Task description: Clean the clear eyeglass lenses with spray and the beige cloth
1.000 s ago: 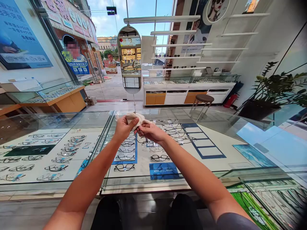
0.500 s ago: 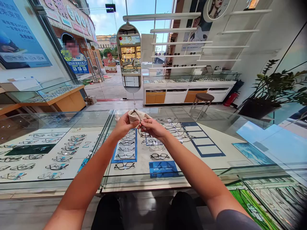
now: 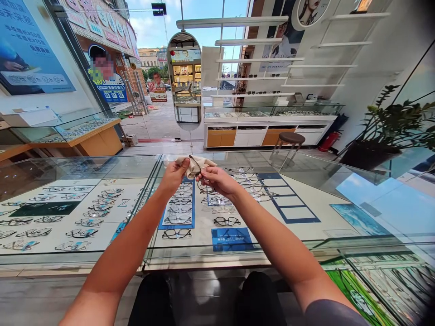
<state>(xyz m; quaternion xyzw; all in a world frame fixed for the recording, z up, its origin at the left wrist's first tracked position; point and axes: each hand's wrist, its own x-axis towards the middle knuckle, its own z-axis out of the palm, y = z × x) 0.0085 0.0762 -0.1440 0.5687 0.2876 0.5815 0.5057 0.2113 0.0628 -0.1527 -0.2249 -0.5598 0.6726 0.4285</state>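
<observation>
Above the glass counter, my left hand [image 3: 174, 177] pinches a beige cloth [image 3: 205, 162], thumb uppermost. My right hand [image 3: 219, 180] is closed on a dark-framed pair of eyeglasses [image 3: 195, 165], gripping it near the lower end of the visible frame. The cloth lies bunched behind and around the eyeglasses, hiding part of them. Both hands are close together, with a small gap between the fingertips. Below them, inside the case, a black pair of glasses [image 3: 226, 221] and another dark pair [image 3: 176, 233] lie near a blue card [image 3: 231, 239].
The glass display counter [image 3: 200, 258] spans the space before me, with rows of eyeglasses inside. An oval mirror [image 3: 185, 81] stands beyond it. Farther back are a round stool [image 3: 291, 138], a white cabinet [image 3: 249, 136] and wall shelves [image 3: 260, 60]. A potted plant [image 3: 370, 149] stands at right.
My left thumb has shifted to the left and up, and the cloth now looks more spread out around the eyeglasses. My right hand stays almost where it was.
</observation>
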